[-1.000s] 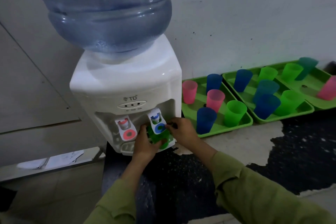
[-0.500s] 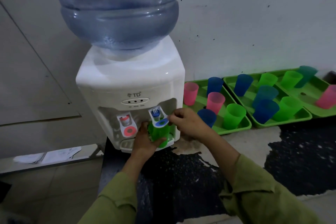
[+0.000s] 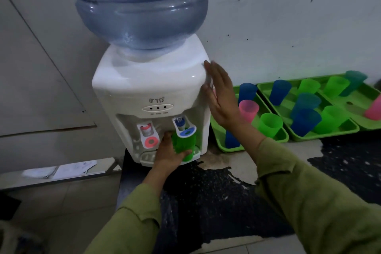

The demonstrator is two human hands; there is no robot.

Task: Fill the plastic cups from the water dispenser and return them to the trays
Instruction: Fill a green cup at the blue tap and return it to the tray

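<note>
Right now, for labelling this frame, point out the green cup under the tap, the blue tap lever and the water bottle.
green cup [image 3: 183, 144]: head view, side wall above the fingers.
blue tap lever [image 3: 183, 133]: head view, its blue ring.
water bottle [image 3: 142, 6]: head view, ribbed wall.

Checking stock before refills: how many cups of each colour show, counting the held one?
Green cups: 5
Blue cups: 5
Teal cup: 1
Pink cups: 2, maybe another behind the right hand
Total: 13
</note>
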